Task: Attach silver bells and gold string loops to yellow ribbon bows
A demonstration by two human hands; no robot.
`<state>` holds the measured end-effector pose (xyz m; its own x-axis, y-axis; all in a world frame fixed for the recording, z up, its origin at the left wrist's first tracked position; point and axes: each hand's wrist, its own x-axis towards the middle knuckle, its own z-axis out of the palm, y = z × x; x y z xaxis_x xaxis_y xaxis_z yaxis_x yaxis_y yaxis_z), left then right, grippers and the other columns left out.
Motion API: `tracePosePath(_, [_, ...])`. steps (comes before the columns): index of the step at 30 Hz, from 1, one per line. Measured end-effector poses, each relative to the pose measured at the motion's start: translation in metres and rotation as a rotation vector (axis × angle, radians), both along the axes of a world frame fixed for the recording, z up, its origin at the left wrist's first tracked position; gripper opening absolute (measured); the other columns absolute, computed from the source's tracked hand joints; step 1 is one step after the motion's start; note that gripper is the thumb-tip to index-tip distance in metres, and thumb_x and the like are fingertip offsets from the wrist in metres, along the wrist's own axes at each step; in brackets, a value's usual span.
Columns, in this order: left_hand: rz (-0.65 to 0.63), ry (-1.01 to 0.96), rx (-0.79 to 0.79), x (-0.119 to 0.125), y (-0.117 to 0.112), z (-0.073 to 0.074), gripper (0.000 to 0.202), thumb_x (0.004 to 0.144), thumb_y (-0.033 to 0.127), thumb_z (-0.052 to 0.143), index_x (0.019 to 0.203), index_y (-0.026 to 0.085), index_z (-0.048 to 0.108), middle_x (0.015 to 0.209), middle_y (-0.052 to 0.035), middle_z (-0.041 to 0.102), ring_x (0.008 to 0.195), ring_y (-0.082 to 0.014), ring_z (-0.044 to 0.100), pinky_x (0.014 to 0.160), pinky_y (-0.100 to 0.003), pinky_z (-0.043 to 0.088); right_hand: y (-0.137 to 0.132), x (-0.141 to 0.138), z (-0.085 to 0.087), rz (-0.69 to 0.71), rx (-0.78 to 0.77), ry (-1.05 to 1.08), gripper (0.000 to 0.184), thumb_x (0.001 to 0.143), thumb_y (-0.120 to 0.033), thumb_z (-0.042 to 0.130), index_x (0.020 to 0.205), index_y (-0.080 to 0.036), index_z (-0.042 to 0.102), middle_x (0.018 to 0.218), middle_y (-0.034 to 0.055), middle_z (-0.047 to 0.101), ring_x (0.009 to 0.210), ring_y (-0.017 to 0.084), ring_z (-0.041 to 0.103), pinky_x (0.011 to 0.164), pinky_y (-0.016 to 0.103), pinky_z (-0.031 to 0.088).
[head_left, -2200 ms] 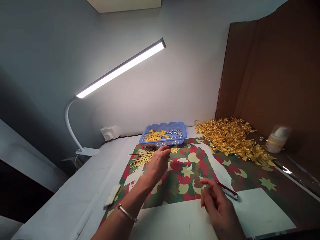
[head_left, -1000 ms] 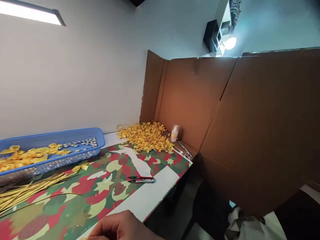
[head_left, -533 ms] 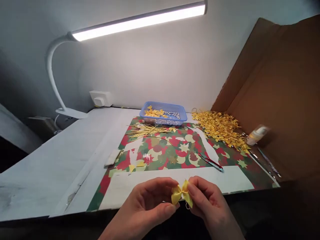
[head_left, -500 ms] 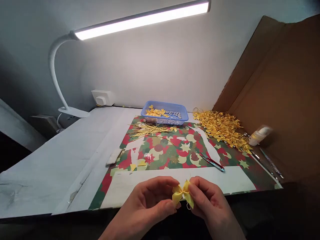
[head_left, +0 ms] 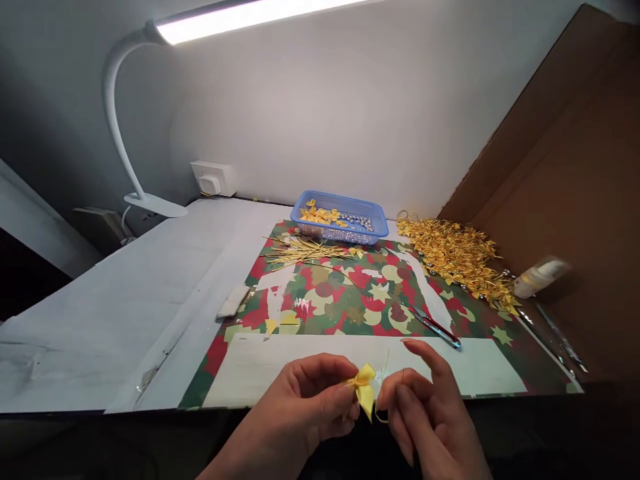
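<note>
Low in the middle of the view, a small yellow ribbon bow is pinched at its knot between the thumb and fingertips of my left hand. Just to the right of it, apart from the bow, is my right hand. Its thumb and index finger are pressed together and its little finger side is partly hidden. A fine pale yellow thread loops from beside the bow to these right fingers, and a loose strand stands up between the hands. Both hands are over the front edge of the table, before a white paper strip.
A blue basket holds yellow bows and silvery beads. Gold wire stems lie before it. Thread snips rest on the patterned sheet. A pile of gold bows and a small bottle are by the cardboard wall. A lamp stands left.
My right hand has let go of the bow and moved slightly right, its fingers now at the thread. The bow has turned in my left fingers. The camera view has tilted down.
</note>
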<state>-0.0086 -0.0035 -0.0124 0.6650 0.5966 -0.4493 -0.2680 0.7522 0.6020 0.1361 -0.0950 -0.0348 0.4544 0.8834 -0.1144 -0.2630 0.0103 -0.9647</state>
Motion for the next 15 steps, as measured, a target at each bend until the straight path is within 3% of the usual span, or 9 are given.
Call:
tracePosePath(3, [0.097,-0.069,-0.227,-0.001,0.000,-0.007,0.020,0.064,0.009,0.090,0.080,0.014,0.078,0.071,-0.0039,0.074,0.060,-0.0101,0.068,0.061,-0.019,0.058,0.003,-0.003,-0.004,0.034,0.032,-0.113,0.022,0.094,-0.047,0.059,0.095,-0.025,0.063,0.064,-0.0038,0.063,0.042,0.006,0.048,0.046,0.021,0.038])
tracePosePath(5, [0.162,-0.101,-0.362,-0.001,0.000,-0.011,0.025,0.062,0.001,0.089,0.080,0.013,0.077,0.073,-0.0059,0.074,0.061,-0.0117,0.070,0.061,-0.020,0.059,0.008,-0.004,-0.005,0.067,0.151,-0.290,0.020,0.096,-0.036,0.058,0.084,-0.023,0.068,0.065,-0.0017,0.062,0.052,0.010,0.056,0.053,0.023,0.044])
tracePosePath(9, [0.220,-0.144,-0.478,0.002,-0.002,-0.013,0.017,0.075,-0.004,0.077,0.089,0.006,0.075,0.079,-0.0111,0.074,0.063,-0.0138,0.072,0.060,-0.021,0.061,0.019,-0.003,-0.005,-0.013,0.365,-0.662,0.018,0.092,-0.016,0.061,0.092,-0.027,0.075,0.080,0.0009,0.058,0.064,0.011,0.055,0.053,0.022,0.043])
tracePosePath(15, [0.238,-0.145,-0.478,0.002,-0.002,-0.012,0.014,0.086,-0.005,0.063,0.094,0.004,0.071,0.082,-0.0129,0.074,0.064,-0.0138,0.073,0.061,-0.021,0.062,0.026,-0.006,-0.007,-0.078,0.358,-0.807,0.025,0.093,-0.010,0.057,0.100,-0.028,0.073,0.079,0.0001,0.056,0.064,0.010,0.057,0.051,0.019,0.043])
